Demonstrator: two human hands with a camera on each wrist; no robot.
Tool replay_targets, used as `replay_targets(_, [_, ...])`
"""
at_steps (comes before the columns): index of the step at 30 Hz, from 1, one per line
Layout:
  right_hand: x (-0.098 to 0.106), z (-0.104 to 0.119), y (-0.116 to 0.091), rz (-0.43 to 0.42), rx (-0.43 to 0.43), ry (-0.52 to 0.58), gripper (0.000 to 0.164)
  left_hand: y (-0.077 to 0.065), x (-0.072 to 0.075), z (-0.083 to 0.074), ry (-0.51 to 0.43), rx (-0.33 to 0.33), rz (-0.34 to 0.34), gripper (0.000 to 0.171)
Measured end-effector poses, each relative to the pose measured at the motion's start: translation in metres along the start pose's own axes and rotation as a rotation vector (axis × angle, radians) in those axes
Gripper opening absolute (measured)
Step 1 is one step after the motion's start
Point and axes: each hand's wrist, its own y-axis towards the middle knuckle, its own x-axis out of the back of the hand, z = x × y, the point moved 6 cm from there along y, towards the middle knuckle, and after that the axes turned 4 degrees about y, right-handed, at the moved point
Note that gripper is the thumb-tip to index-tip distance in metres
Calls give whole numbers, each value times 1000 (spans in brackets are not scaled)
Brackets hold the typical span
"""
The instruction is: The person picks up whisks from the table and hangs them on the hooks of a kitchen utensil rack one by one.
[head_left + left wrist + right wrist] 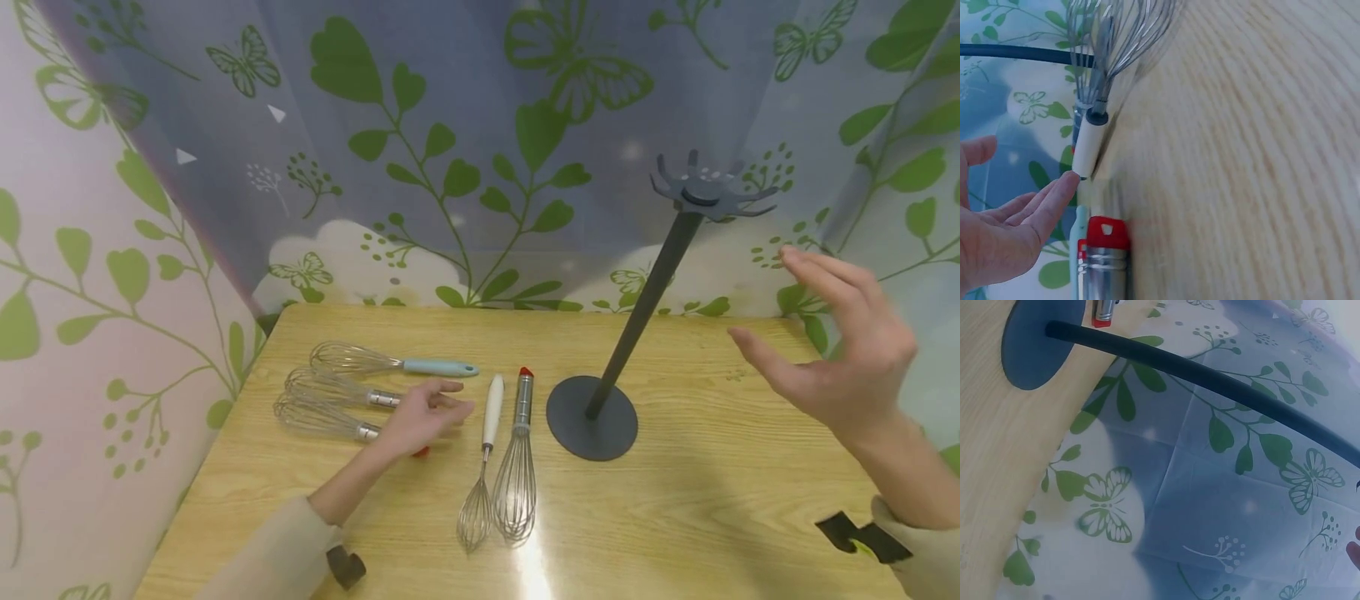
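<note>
My left hand (pixel 423 417) hovers over the handle ends of two metal whisks with red tips, the nearer whisk (pixel 318 414) and the farther whisk (pixel 384 399). Its fingers are extended and grip nothing; in the left wrist view the fingertips overlap the end of a white handle (pixel 1089 147). Behind them lies a whisk with a light blue handle (pixel 438 367). To the right, a white-handled whisk (pixel 492 412) and a red-tipped metal whisk (pixel 523 404) lie side by side, wires toward me. My right hand (pixel 855 358) is raised with fingers spread, right of a dark stand (pixel 645 308).
The stand rises from a round base (pixel 570 417) on the wooden table (pixel 675 517) and leans right in the head view. A ring of hooks (pixel 701 196) tops it. A curtain with leaves and butterflies (pixel 450 125) hangs behind the table.
</note>
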Motion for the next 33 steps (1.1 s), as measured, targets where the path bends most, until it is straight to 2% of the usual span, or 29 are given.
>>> replay_targets(3, [-1,0,4,-23,0,17,73,2,-5,3,-9,15,-7,63])
replay_targets(9, [-4,-4,15,-55,9,74,65,4,-11,8,59,57,-45,60])
replay_targets(13, [-7,-4,24,-75,3,97,59,5,-16,14,-6,97,-33,58])
replay_targets(19, [-12,0,34,-97,44,77,51,6,-22,19,-87,129,-36,56])
replay_targets(33, [-20,-12,45,-132,77,109,44,13,-30,19,-129,190,-39,53])
